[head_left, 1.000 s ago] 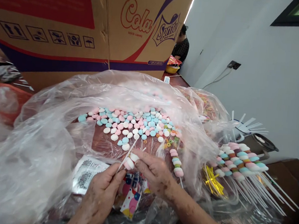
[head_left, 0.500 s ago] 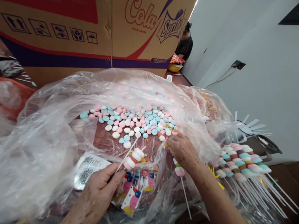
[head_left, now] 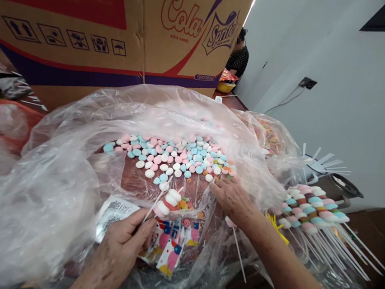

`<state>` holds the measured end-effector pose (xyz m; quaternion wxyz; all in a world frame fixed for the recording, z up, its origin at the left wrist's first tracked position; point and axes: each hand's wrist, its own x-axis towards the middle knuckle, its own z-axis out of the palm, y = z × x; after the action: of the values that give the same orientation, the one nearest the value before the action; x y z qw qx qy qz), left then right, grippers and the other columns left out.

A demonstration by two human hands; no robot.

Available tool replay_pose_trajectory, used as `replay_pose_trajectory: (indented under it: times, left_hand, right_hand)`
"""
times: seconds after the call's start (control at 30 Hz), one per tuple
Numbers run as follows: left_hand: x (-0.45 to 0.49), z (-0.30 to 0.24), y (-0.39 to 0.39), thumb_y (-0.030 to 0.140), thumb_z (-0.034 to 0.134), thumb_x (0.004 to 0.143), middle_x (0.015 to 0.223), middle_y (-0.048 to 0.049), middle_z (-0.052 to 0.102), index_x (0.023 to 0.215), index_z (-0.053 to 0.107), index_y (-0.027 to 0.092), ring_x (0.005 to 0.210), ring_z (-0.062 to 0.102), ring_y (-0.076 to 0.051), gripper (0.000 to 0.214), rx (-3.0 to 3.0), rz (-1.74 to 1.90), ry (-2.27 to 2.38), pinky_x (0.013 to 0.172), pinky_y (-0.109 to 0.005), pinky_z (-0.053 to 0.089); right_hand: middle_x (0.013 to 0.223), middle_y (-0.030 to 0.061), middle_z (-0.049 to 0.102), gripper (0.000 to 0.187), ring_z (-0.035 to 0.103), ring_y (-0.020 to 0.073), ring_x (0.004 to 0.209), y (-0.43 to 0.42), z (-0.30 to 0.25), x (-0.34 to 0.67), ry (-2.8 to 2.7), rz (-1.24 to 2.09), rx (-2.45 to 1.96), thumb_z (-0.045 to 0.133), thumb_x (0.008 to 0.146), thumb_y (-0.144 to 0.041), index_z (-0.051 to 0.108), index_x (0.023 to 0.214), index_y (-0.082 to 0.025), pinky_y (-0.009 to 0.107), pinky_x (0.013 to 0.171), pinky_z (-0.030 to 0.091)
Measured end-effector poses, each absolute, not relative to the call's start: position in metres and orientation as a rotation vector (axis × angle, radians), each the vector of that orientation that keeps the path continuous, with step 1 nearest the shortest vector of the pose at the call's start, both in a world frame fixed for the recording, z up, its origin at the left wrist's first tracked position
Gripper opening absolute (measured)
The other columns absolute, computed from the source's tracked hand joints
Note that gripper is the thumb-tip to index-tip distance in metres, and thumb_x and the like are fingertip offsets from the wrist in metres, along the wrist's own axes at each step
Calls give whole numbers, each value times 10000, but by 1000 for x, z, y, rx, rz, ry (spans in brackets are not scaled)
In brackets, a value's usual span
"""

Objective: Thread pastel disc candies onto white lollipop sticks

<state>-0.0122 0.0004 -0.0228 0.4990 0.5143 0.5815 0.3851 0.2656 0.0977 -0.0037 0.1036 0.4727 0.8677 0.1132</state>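
Observation:
My left hand [head_left: 124, 240] is closed, pinching a marshmallow skewer [head_left: 168, 203] and a bare white stick [head_left: 153, 203] between thumb and fingers. White and pink marshmallows are threaded on the skewer with a reddish piece among them. My right hand [head_left: 231, 197] has its fingers bent down at the right edge of a spread of pink, white and blue marshmallows [head_left: 177, 156]; whatever lies under the fingertips is hidden. Small gummy rings [head_left: 184, 203] lie just beyond the held skewer. Another stick [head_left: 239, 254] with a pink marshmallow at its top shows below my right wrist.
Clear plastic bagging [head_left: 62, 150] surrounds the marshmallows. Colourful packets [head_left: 170, 253] and a white printed label [head_left: 114, 212] lie in front. Finished-looking skewers [head_left: 312, 210] are stacked at the right. A large carton [head_left: 106, 13] stands behind; a person [head_left: 240, 56] is beyond it.
My left hand has shifted slightly left and down with the skewer and bare stick. My right hand has moved a little lower, its fingers still bent.

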Motion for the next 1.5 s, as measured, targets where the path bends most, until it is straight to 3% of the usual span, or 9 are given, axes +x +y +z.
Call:
replay_pose_trajectory:
  times: [0.23, 0.3, 0.37, 0.5, 0.63, 0.8, 1.0, 1.23, 1.5]
  left_hand:
    - [-23, -15, 5, 447, 513, 898, 537, 53, 490, 687, 623, 200, 522, 427, -123, 342, 1294, 952, 1457, 524, -227, 310]
    - [-21, -14, 4, 463, 501, 897, 543, 53, 499, 753, 643, 201, 527, 440, -129, 331, 1309, 898, 1446, 527, -227, 320]
    - [-17, -12, 4, 489, 490, 890, 538, 55, 483, 777, 636, 199, 530, 445, -137, 344, 1325, 835, 1427, 525, -229, 331]
    - [-4, -7, 4, 475, 458, 886, 529, 62, 426, 733, 603, 199, 516, 403, -135, 347, 1389, 756, 1408, 503, -233, 305]
    - [0, -7, 5, 454, 435, 909, 559, 58, 439, 821, 637, 198, 539, 407, -140, 338, 1428, 711, 1419, 499, -233, 290]
    - [-1, -11, 5, 454, 411, 925, 545, 66, 419, 830, 631, 204, 526, 394, -139, 346, 1449, 682, 1452, 502, -238, 285]
    - [2, -11, 5, 438, 406, 912, 547, 51, 469, 905, 684, 203, 527, 437, -152, 364, 1466, 718, 1468, 513, -244, 317]
    - [1, -12, 6, 469, 427, 913, 563, 47, 456, 977, 721, 192, 515, 414, -144, 410, 1431, 761, 1427, 468, -229, 310]
    - [-3, -9, 6, 427, 450, 922, 549, 58, 416, 1047, 727, 197, 506, 365, -131, 382, 1442, 758, 1392, 452, -216, 281]
  right_hand:
    - [855, 96, 685, 133, 594, 227, 861, 101, 14, 260, 2662, 48, 1611, 516, 898, -135, 645, 895, -166, 340, 796, 393]
    - [778, 45, 665, 119, 584, 180, 747, 100, 16, 252, 2799, -427, 1825, 517, 894, -196, 628, 854, -181, 290, 695, 398]
    - [721, -1, 644, 91, 564, 145, 656, 96, 15, 240, 2860, -1172, 2020, 559, 855, -262, 621, 848, -195, 259, 621, 397]
    - [691, -16, 670, 142, 573, 121, 588, 84, 3, 215, 2432, -2566, 2084, 693, 750, -307, 632, 819, -199, 243, 574, 432]
    - [639, -28, 663, 206, 554, 105, 506, 77, -2, 201, 2038, -3027, 2036, 773, 682, -298, 642, 804, -196, 225, 500, 409]
    - [737, -4, 711, 158, 578, 107, 572, 73, -5, 198, 2193, -2929, 2045, 750, 733, -290, 646, 809, -199, 231, 552, 434]
    - [876, 17, 724, 64, 627, 135, 735, 69, -10, 200, 2757, -2221, 2152, 640, 840, -235, 652, 900, -218, 254, 661, 472]
    - [753, -12, 689, 38, 607, 127, 673, 79, 0, 214, 2790, -2075, 2063, 637, 813, -232, 646, 845, -214, 240, 623, 468]
    - [796, -14, 723, 134, 630, 124, 698, 80, 11, 220, 2922, -1761, 1893, 659, 806, -223, 757, 896, -232, 238, 651, 485]
